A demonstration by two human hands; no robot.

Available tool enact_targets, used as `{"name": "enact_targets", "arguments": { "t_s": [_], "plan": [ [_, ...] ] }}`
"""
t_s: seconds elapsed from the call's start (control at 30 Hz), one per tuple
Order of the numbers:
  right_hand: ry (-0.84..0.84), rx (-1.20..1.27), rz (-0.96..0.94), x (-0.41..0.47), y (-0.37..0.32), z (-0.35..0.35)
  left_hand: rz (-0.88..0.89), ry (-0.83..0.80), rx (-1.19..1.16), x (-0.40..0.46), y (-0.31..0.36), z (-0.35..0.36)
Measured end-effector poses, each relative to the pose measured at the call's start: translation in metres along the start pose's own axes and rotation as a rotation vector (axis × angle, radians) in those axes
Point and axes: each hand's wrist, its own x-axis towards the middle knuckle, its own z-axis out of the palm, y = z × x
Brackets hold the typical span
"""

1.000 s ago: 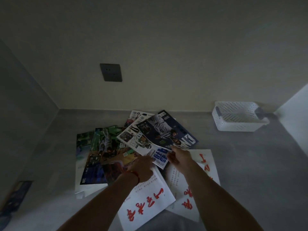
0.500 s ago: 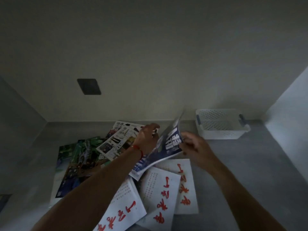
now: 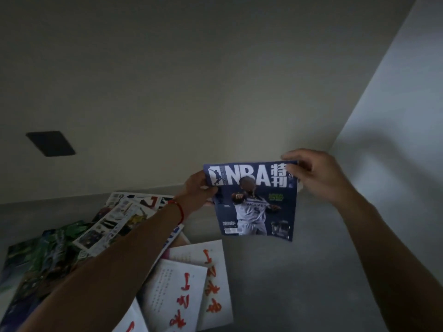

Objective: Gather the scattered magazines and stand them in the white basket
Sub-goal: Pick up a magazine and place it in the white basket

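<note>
Both hands hold the blue NBA magazine (image 3: 255, 200) upright in the air, cover facing out, above the grey floor (image 3: 311, 271) near its back edge by the wall. The left hand (image 3: 197, 194) grips the top left corner, fingers curled behind. The right hand (image 3: 311, 176) pinches the top right corner, though it is a little blurred. Other magazines (image 3: 72, 248) lie overlapping toward the floor's left edge, with white booklets (image 3: 182, 291) bearing red characters at the near edge.
</note>
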Motion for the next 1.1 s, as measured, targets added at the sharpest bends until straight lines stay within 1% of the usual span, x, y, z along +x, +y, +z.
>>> {"name": "enact_targets", "arguments": {
  "t_s": [0.13, 0.2, 0.27, 0.3, 0.37, 0.43, 0.5, 0.6, 0.7, 0.77, 0.87, 1.0, 1.1],
  "plan": [
    [0.254, 0.103, 0.013, 0.035, 0.019, -0.033, 0.175, 0.089, 0.099, 0.025, 0.036, 0.019],
    [0.318, 0.168, 0.001, 0.056, 0.023, -0.047, 0.219, 0.147, 0.069, 0.042, 0.057, 0.028],
    [0.269, 0.263, 0.029, 0.073, 0.032, -0.056, 0.223, 0.197, -0.014, 0.06, 0.074, 0.036],
    [0.223, 0.269, 0.063, 0.08, 0.04, -0.056, 0.222, 0.218, -0.047, 0.069, 0.08, 0.039],
    [0.178, 0.142, 0.114, 0.09, 0.062, -0.047, 0.208, 0.243, -0.082, 0.087, 0.087, 0.046],
    [0.236, -0.013, 0.156, 0.102, 0.083, -0.033, 0.192, 0.254, -0.046, 0.105, 0.087, 0.053],
    [0.276, -0.105, 0.21, 0.115, 0.099, -0.019, 0.166, 0.273, 0.024, 0.122, 0.083, 0.059],
    [0.214, -0.21, 0.296, 0.131, 0.117, -0.001, 0.081, 0.335, 0.08, 0.144, 0.07, 0.066],
    [0.197, -0.207, 0.355, 0.14, 0.134, 0.013, -0.05, 0.374, 0.056, 0.164, 0.056, 0.071],
    [0.193, -0.205, 0.359, 0.145, 0.144, 0.02, -0.111, 0.355, 0.034, 0.177, 0.047, 0.075],
    [0.163, -0.231, 0.372, 0.15, 0.16, 0.027, -0.146, 0.34, -0.041, 0.189, 0.037, 0.083],
    [0.147, -0.14, 0.456, 0.149, 0.181, 0.038, -0.168, 0.355, -0.019, 0.2, 0.029, 0.091],
    [0.143, -0.13, 0.454, 0.148, 0.192, 0.047, -0.209, 0.348, -0.074, 0.208, 0.024, 0.094]
  ]
}}
